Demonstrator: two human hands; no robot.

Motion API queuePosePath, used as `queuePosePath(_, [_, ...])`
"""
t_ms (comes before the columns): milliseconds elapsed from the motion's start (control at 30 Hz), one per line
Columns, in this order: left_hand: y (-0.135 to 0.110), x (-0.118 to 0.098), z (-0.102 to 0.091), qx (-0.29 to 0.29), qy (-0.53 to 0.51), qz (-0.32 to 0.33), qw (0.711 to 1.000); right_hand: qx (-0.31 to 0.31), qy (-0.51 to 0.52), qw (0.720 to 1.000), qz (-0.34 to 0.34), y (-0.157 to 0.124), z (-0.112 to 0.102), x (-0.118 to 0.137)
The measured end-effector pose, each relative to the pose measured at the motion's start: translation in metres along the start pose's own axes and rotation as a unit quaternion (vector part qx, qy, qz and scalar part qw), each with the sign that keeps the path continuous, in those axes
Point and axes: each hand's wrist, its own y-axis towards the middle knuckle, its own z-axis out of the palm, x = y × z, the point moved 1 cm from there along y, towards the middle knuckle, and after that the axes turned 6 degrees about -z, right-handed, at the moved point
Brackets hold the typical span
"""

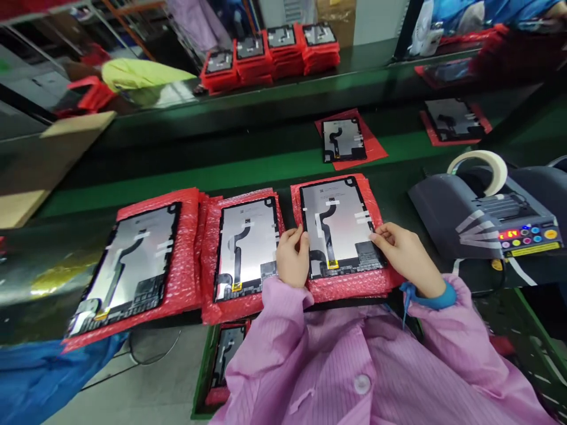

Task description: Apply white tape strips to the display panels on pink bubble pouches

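In front of me a tablet display panel [345, 230], silver-backed with a black border, a dark flex cable and white tape strips, lies on a stack of red bubble-wrap sleeves [349, 286]. At its left edge my left hand [293, 260] is closed, thumb against the fingers. My right hand [405, 251] pinches the panel's right edge near the lower corner; part of its grip is hidden. Immediately left is a second display panel [252, 245] on red bubble wrap. Farther left, a third panel [133, 254] rests tilted on another red stack.
A grey tape dispenser [487, 206] with a lit display carries a tape roll [498, 168] at right. Beyond lie a panel on a red sheet [343, 140] and another panel [454, 118]. Several red stacks [321, 56] stand on the shelf. A green crate [201, 378] sits below.
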Motion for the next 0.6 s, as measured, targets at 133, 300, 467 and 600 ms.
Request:
queuePosePath(133, [0.005, 0.002, 0.005, 0.008, -0.125, -0.047, 0.991, -0.097, -0.022, 0.993, -0.058, -0.007, 0.009, -0.01])
queuePosePath(300, [0.005, -0.02, 0.011, 0.006, -0.155, -0.055, 0.986, -0.092, 0.048, 0.993, -0.057, -0.005, 0.01, -0.021])
queuePosePath(467, [0.006, -0.056, -0.001, 0.109, -0.273, -0.048, 0.955, -0.073, -0.003, 0.995, -0.073, -0.009, 0.001, -0.006])
queuePosePath(600, [0.014, -0.049, -0.054, 0.12, -0.288, -0.084, 0.946, -0.077, -0.116, 0.968, -0.21, -0.005, -0.011, 0.032])
